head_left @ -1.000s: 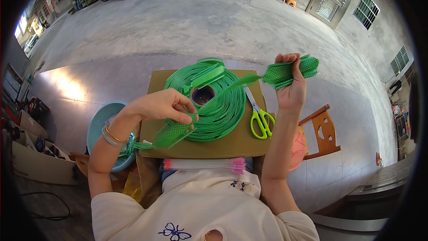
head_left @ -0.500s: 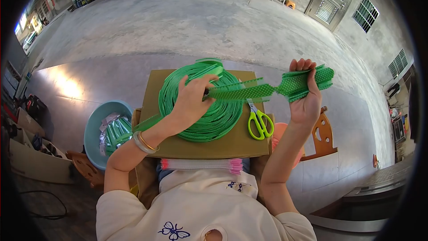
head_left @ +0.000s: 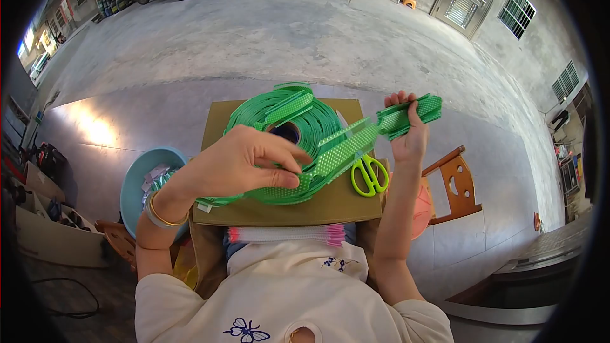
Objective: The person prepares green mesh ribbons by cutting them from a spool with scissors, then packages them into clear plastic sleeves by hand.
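The green dotted strip (head_left: 340, 146) runs from its coil (head_left: 311, 124) on the cardboard surface (head_left: 343, 206) up to a small folded bundle (head_left: 413, 113); seemingly few folds are gathered, and most lies wound. The raised right hand (head_left: 406, 143) clamps the bundle, and the left hand (head_left: 244, 162) pinches the strip low over the coil.

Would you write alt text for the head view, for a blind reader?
The left hand pinches a green dotted strip that runs to a folded bundle in the right hand, above a green roll and scissors on a box.
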A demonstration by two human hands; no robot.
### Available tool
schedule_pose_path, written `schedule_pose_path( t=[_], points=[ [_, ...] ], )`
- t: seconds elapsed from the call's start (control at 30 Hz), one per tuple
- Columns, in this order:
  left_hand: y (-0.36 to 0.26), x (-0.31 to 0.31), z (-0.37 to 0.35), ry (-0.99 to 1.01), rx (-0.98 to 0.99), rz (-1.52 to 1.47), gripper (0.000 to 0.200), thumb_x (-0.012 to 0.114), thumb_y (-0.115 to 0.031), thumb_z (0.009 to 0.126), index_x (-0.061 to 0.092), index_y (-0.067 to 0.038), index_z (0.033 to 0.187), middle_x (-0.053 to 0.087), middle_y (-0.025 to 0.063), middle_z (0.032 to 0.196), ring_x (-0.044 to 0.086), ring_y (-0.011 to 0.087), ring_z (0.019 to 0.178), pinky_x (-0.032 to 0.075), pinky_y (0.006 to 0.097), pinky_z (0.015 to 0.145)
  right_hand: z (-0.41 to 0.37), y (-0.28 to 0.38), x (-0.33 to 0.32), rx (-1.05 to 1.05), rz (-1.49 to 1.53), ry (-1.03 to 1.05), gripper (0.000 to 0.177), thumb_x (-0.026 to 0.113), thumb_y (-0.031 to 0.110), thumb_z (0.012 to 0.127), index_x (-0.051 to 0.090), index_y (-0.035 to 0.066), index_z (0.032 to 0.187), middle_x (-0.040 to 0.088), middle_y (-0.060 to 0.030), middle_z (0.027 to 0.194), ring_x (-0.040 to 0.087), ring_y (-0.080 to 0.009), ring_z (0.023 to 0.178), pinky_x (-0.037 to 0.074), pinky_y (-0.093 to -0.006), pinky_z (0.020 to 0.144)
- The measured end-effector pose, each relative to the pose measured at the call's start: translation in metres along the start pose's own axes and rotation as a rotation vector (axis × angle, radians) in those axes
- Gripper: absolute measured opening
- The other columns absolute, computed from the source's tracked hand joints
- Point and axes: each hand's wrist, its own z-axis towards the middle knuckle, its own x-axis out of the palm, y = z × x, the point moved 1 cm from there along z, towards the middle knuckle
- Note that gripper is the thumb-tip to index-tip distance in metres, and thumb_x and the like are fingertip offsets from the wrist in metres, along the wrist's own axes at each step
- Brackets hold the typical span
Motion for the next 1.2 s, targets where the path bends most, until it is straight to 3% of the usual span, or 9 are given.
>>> schedule_pose_path(
  t=[0.1, 0.2, 0.4, 0.5, 0.6, 0.7, 0.8, 0.93, 1.2],
  points=[
    [-0.017, 0.0, 0.013, -0.096, 0.253, 0.258, 0.014, 0.069, -0.002, 0.073, 0.069, 0.0, 0.087, 0.054, 0.0179, 0.121, 0.054, 0.0234, 0.11, 0.042, 0.0315, 0.09, -0.012, -0.034, 0.014, 0.073, -0.137, -0.019, 0.016, 0.043, 0.014, 0.094, 0.051, 0.001, 0.099, 0.059, -0.0142, 0.092, 0.059, -0.0259, 0.084, 0.049, -0.0408, 0.081],
    [-0.022, 0.005, 0.041, -0.035, 0.416, 0.136, 0.017, 0.07, -0.005, 0.073, 0.069, -0.001, 0.09, 0.046, 0.0214, 0.129, 0.048, 0.025, 0.118, 0.038, 0.0327, 0.095, -0.03, -0.067, 0.044, 0.192, -0.19, 0.05, 0.026, 0.045, 0.025, 0.094, 0.051, 0.002, 0.102, 0.059, -0.0128, 0.089, 0.06, -0.024, 0.08, 0.05, -0.0372, 0.074],
    [0.007, 0.003, 0.093, -0.342, 0.173, -0.072, 0.019, 0.069, -0.012, 0.075, 0.069, 0.002, 0.088, 0.044, 0.0278, 0.127, 0.042, 0.027, 0.123, 0.036, 0.0339, 0.097, -0.057, -0.093, 0.069, 0.374, 0.438, 0.285, 0.063, 0.032, 0.059, 0.089, 0.044, 0.007, 0.123, 0.053, -0.0106, 0.111, 0.056, -0.0218, 0.099, 0.048, -0.036, 0.085],
    [0.016, -0.002, 0.101, -0.374, 0.093, -0.132, 0.019, 0.067, -0.014, 0.078, 0.069, 0.003, 0.086, 0.049, 0.0295, 0.12, 0.053, 0.0221, 0.11, 0.044, 0.0297, 0.085, -0.072, -0.075, 0.104, 0.423, 0.223, 0.208, 0.057, 0.033, 0.053, 0.091, 0.047, 0.004, 0.116, 0.055, -0.0097, 0.102, 0.057, -0.0221, 0.094, 0.049, -0.0361, 0.082],
    [0.01, -0.003, 0.092, -0.405, -0.132, -0.161, 0.024, 0.065, -0.018, 0.081, 0.066, 0.001, 0.095, 0.057, 0.0268, 0.11, 0.059, 0.0143, 0.086, 0.046, 0.0243, 0.07, -0.065, -0.085, 0.088, 0.465, 0.075, 0.546, 0.042, 0.038, 0.041, 0.094, 0.049, 0.003, 0.107, 0.055, -0.0077, 0.094, 0.057, -0.0214, 0.089, 0.049, -0.0361, 0.078],
    [0.002, 0.001, 0.078, -0.338, -0.243, -0.269, 0.034, 0.062, -0.022, 0.084, 0.059, -0.001, 0.111, 0.062, 0.0198, 0.102, 0.057, 0.0076, 0.065, 0.045, 0.02, 0.059, -0.062, -0.079, 0.086, 0.546, 0.025, 0.434, 0.026, 0.042, 0.027, 0.094, 0.049, 0.003, 0.102, 0.054, -0.0054, 0.091, 0.056, -0.0204, 0.087, 0.048, -0.0365, 0.079],
    [0.032, 0.018, 0.061, -0.382, -0.085, -0.397, 0.046, 0.061, -0.024, 0.085, 0.047, 0.0, 0.122, 0.064, 0.0128, 0.094, 0.061, 0.0112, 0.067, 0.048, 0.0225, 0.064, -0.047, -0.062, 0.08, 0.426, 0.225, 0.064, 0.015, 0.043, 0.016, 0.094, 0.049, 0.003, 0.1, 0.054, -0.0067, 0.085, 0.056, -0.0213, 0.084, 0.049, -0.0365, 0.074],
    [0.059, 0.015, 0.017, 0.271, -0.343, -0.246, 0.04, 0.064, -0.016, 0.083, 0.05, 0.006, 0.113, 0.065, 0.0137, 0.093, 0.064, 0.0168, 0.082, 0.05, 0.0252, 0.075, -0.02, -0.032, 0.047, 0.286, 0.383, 0.121, 0.015, 0.041, 0.014, 0.094, 0.049, 0.004, 0.104, 0.052, -0.0045, 0.084, 0.051, -0.0184, 0.079, 0.045, -0.0348, 0.081],
    [0.038, -0.004, -0.025, 0.146, -0.353, -0.247, 0.021, 0.064, -0.006, 0.08, 0.06, 0.006, 0.097, 0.067, 0.0095, 0.083, 0.063, 0.0108, 0.076, 0.048, 0.0202, 0.073, -0.014, -0.025, 0.022, 0.18, 0.201, 0.081, 0.02, 0.037, 0.017, 0.096, 0.047, 0.005, 0.109, 0.047, -0.0023, 0.079, 0.047, -0.0169, 0.075, 0.043, -0.0366, 0.081]
  ],
)
